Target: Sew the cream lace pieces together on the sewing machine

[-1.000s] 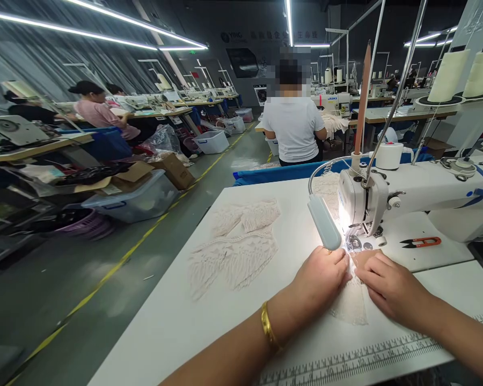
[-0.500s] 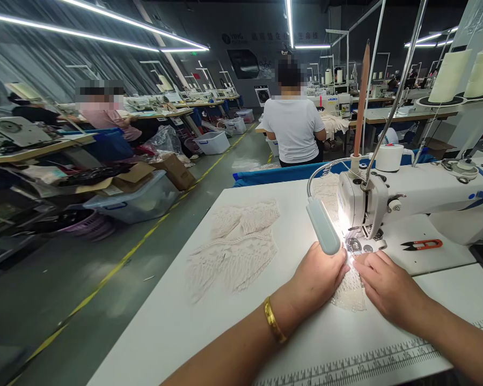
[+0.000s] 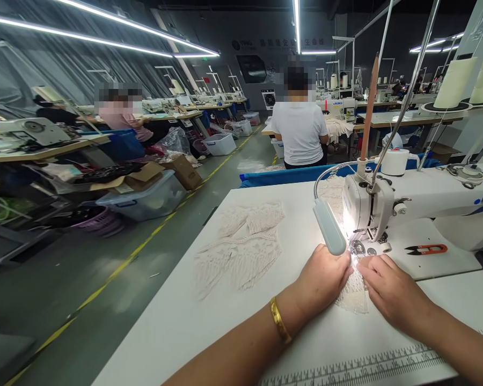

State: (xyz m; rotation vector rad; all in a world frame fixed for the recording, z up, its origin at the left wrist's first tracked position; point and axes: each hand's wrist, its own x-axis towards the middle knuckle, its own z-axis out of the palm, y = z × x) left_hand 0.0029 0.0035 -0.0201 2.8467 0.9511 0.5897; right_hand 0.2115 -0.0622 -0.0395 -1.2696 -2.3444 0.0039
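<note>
Now, just in front of the lit front end of a big white metal sewing machine, toward the right side of a smooth white table: a small piece of cream lace cloth. Partway through, by the look of it, with the upper end by the stitching spot and the wide end lying out toward the near edge. Too bright and too tiny up there to see any stitches, so no way to count the sewn part. Closed on the lace from both sides: left hand with fingers curled on the left edge, right hand with thumb and finger pinched on the right edge.

Just above the left hand, a flat grey-blue lamp on a bendy metal neck. Farther left, in from the table's left edge, flat pieces of see-through cream lace, out of both hands. Maybe waiting, maybe finished; hard to say. Behind the lamp, near the far edge, more pale cream lace, perhaps already sewn, but only a guess. To the right, on the machine's flat base, red-handled black-bladed snips, untouched. Along the near edge, a black-marked ruler strip.
</note>
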